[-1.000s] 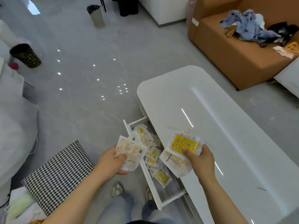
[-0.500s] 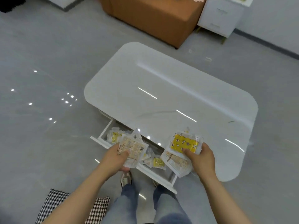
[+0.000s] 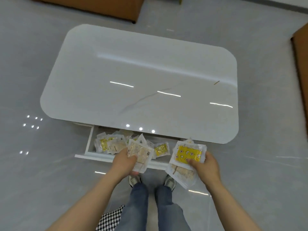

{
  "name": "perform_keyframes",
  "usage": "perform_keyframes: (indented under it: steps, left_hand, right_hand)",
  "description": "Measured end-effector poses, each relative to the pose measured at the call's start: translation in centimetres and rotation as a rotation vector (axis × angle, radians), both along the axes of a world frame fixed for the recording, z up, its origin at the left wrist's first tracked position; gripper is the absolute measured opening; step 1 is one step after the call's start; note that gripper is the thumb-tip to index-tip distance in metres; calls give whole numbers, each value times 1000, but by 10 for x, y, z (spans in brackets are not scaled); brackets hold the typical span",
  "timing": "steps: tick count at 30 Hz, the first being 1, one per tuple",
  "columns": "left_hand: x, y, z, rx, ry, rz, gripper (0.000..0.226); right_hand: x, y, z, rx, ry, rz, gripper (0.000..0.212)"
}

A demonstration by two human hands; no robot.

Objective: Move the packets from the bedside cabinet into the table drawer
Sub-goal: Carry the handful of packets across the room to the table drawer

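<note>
My left hand [image 3: 124,161] grips a pale beige packet [image 3: 141,154] over the front of the open white table drawer [image 3: 89,144]. My right hand [image 3: 205,165] holds a small stack of packets, a yellow one [image 3: 188,154] on top and a pale one [image 3: 181,175] beneath, just right of the drawer and level with its front. Several yellow and clear packets [image 3: 106,144] lie inside the drawer. The bedside cabinet is out of view.
The glossy white table [image 3: 141,72] stretches ahead above the drawer. A brown sofa base [image 3: 100,7] stands behind it and brown furniture [image 3: 301,67] at the right edge. A black-and-white checked cushion [image 3: 110,220] lies by my feet on the grey floor.
My view has swung round to face the table's long side squarely. Both hands still hold their packets, now directly at the drawer front.
</note>
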State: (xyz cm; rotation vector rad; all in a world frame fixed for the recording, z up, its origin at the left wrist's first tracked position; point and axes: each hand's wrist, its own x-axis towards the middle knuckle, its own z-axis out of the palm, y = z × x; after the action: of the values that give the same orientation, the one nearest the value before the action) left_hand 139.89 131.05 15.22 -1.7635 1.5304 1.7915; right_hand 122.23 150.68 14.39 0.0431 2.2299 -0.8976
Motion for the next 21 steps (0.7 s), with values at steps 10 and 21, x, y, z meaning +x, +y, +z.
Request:
perform_keyframes:
  steps: [10, 21]
  left_hand:
    - [-21, 2, -127, -8, -125, -121, 31]
    - [-41, 1, -278, 28, -197, -140, 40]
  right_hand:
    - [-10, -9, -114, 108, -113, 40, 30]
    - [-21, -34, -256, 190, -133, 92, 28]
